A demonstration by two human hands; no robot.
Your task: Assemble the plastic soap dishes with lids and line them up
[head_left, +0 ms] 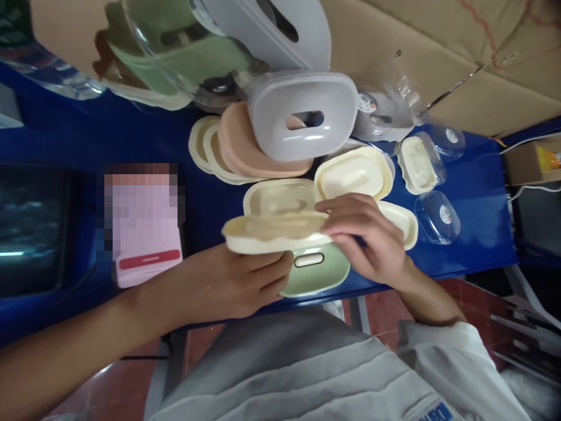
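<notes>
A shallow cream plastic tray (pixel 276 234) with a wavy rim is held nearly edge-on above the front of the table. My left hand (pixel 249 280) is closed at its near side, fingers curled under it and thumb hidden. The fingertips of my right hand (pixel 368 237) grip the tray's right end. Just below the tray lies a pale green oval piece (pixel 322 275) with a slot holding a light insert. Right behind, another cream tray (pixel 267 196) and a cream oval dish (pixel 350 175) rest on the table.
The blue table (pixel 477 234) carries a grey slotted cover (pixel 280 140) on a pink piece (pixel 241 146). Clear lids (pixel 432 219) lie right, a phone-like pink object (pixel 146 234) left, a dark device (pixel 35 234) far left. Cardboard (pixel 429 35) stands behind.
</notes>
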